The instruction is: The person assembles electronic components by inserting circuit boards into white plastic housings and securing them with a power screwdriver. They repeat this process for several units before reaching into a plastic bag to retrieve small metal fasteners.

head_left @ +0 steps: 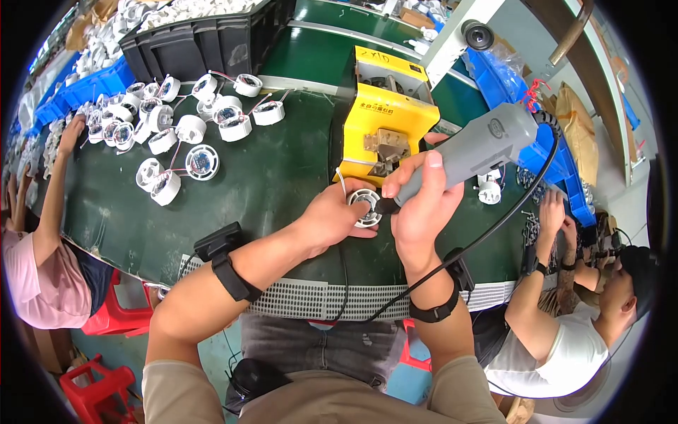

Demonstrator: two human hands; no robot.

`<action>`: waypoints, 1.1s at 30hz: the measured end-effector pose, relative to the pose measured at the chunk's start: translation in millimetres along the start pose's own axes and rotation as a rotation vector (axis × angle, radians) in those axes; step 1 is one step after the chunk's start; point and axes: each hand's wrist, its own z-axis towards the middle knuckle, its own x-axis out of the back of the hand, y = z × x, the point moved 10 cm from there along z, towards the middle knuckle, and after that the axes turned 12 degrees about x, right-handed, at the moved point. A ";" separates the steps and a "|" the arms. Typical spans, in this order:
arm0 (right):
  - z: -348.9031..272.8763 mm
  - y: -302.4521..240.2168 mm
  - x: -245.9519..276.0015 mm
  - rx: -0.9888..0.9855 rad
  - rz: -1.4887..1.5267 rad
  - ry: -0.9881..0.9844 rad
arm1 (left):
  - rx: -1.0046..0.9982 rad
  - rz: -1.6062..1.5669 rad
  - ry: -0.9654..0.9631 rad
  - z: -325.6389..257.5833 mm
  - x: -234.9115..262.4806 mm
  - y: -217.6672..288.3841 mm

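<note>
And here, just in front of the yellow screw feeder (pixel 367 113), the left hand (pixel 328 218) pinches a round white housing (pixel 365 220) while the right hand (pixel 426 206) grips a grey electric screwdriver (pixel 477 147), nose right at it, fastening apparently underway, unfinished, though whether the clustered white housings (pixel 161 118) are done can't be told.

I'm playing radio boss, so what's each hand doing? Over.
Left hand holding white round part. Right hand gripping grey corded tool, tip at part. Black cable crossing right forearm.
</note>
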 end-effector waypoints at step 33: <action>70.2 82.4 271.0 -0.464 -1.231 -0.319 | -0.516 1.005 1.016 -119.6 106.2 141.7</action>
